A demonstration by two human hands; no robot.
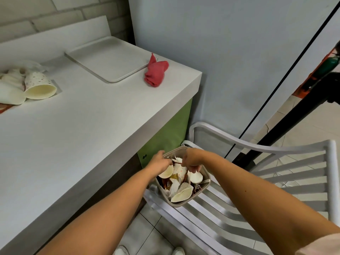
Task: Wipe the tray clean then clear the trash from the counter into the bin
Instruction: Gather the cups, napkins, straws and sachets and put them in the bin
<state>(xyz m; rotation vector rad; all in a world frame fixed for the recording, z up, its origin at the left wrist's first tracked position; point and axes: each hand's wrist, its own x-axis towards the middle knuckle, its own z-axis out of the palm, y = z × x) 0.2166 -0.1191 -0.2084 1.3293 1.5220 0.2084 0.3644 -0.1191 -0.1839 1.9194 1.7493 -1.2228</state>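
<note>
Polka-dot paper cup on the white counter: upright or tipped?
Tipped. The polka-dot paper cup lies on its side on the white counter, open mouth towards the camera.

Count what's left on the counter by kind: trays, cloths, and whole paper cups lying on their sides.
Tray: 1
Red cloth: 1
Paper cups on their sides: 2, one dotted and one plain white
Total: 4
The crumpled trash behind the cups is too jumbled to count and is left out.
</note>
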